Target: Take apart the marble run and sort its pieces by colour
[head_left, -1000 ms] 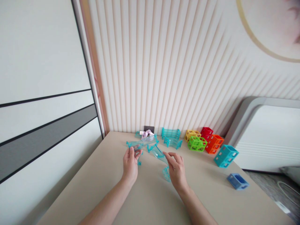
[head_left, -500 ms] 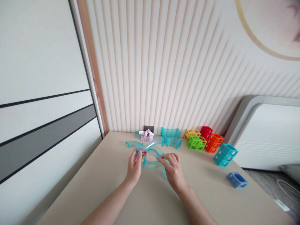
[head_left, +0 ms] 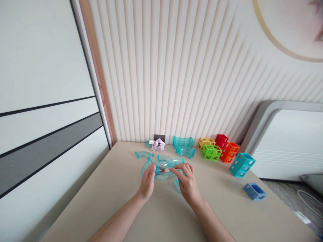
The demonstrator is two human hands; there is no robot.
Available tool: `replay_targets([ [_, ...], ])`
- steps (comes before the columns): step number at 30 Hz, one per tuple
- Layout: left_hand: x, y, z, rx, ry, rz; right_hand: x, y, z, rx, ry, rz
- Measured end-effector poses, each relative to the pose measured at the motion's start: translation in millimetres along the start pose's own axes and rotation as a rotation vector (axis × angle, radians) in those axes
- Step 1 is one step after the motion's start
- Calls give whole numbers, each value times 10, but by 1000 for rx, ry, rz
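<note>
My left hand [head_left: 148, 181] is wrapped round the ringed end of a curved, see-through teal track tube [head_left: 170, 163], its other end pointing right. My right hand [head_left: 186, 179] is to its right, index finger stretched toward the tubes and the other fingers curled. It seems to grip the right end of a lower curved tube [head_left: 166, 175]; its thumb is hidden. More curved tubing shows behind and beside my left hand, overlapping so that joints are hard to make out. Another teal piece [head_left: 177, 185] lies partly hidden beside my right hand.
On the table, a small curved tube [head_left: 144, 154] lies far left. Behind are a lilac ribbon-like bundle [head_left: 158, 144], a dark block [head_left: 159, 137] and teal track pieces [head_left: 183, 142]. Yellow, red, green [head_left: 211, 153], orange, teal [head_left: 242, 164] and blue [head_left: 254, 191] frame blocks stand right.
My left hand has turned the curved tube: its far end has swung from the back down toward my right hand. My right hand has hardly moved.
</note>
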State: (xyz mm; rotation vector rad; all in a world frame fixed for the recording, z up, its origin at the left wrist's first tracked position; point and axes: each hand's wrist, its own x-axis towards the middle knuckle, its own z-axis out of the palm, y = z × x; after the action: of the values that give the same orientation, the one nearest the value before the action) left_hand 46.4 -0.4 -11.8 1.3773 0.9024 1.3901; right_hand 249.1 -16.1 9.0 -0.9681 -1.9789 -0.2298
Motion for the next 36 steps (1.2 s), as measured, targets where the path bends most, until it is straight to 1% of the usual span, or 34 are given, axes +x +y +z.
replay_targets([
  [3,-20,-40,-6,-35,-20,-20,8,-5,-4,-10,15,-3],
  [6,-37,25,-7,-11,-52,19,12,-3,-11,-9,23,-11],
  [9,-45,113,0,0,-140,93,5,11,-13,-8,23,-11],
  [11,-46,129,10,-6,-188,105,-1,20,-16,-15,34,-14],
  [12,-46,120,15,3,-192,91,-3,23,-19,-22,41,-20],
  [14,-43,80,22,48,-160,55,-4,27,-30,-40,47,-42],
  [17,-34,17,24,112,-123,58,-9,31,-44,-80,48,-79],
  [19,-29,3,25,102,-121,67,-18,30,-40,-102,53,-99],
  [21,-28,12,33,57,-110,55,-28,20,-22,-111,92,-97],
  [24,-31,50,52,-3,-72,33,-31,-10,18,-116,218,-22],
  [27,-22,94,57,-12,-46,40,-8,-29,38,-143,345,75],
  [29,-8,115,48,-21,-31,53,10,-20,40,-128,388,161],
  [31,5,126,35,-45,-15,59,18,7,46,-46,382,287],
  [33,6,133,28,-72,-8,53,11,41,67,77,333,401],
  [34,2,138,27,-81,-15,48,2,57,81,135,305,442],
  [36,-14,155,31,-87,-45,29,-16,79,111,217,269,477],
])
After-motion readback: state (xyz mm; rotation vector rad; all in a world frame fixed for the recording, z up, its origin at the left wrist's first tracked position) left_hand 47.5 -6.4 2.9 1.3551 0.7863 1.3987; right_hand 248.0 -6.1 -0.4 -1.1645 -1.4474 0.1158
